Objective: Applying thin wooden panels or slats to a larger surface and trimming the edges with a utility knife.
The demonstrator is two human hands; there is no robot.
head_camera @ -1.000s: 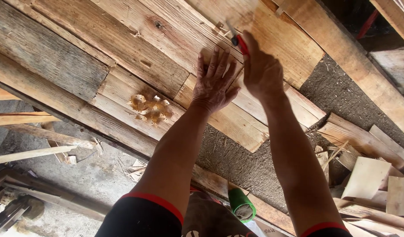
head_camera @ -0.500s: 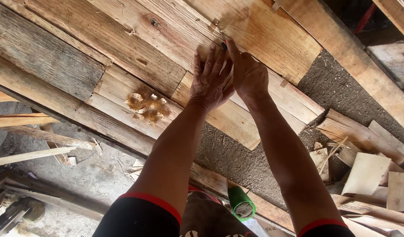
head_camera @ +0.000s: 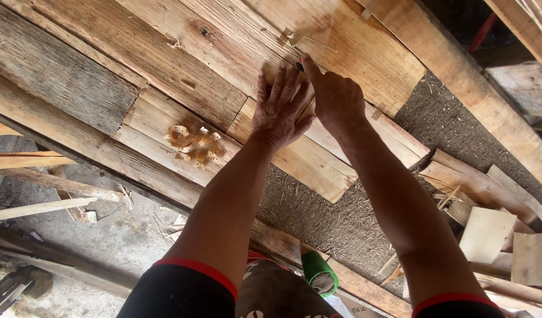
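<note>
My left hand [head_camera: 281, 109] lies flat with its fingers spread on a pale wooden plank [head_camera: 306, 159] and holds nothing. Just to its right, touching it, my right hand [head_camera: 337, 100] is closed on a small tool [head_camera: 298, 66]. Only the tool's dark tip shows, pressed against the wider plank [head_camera: 341, 41] above my fingers. A thin line runs along that plank from the tip. Both forearms reach up from the bottom of the head view.
A heap of small pale wood pieces [head_camera: 194, 146] lies on a plank left of my hands. Weathered grey boards [head_camera: 53, 76] lie at the far left. A green cylinder [head_camera: 318, 274] sits near my knees. Wood offcuts [head_camera: 486, 232] lie on rough ground at the right.
My right hand has slid left along the plank until it touches my left hand. The tool's red handle, visible before, is now hidden in my fist. My left hand stayed flat.
</note>
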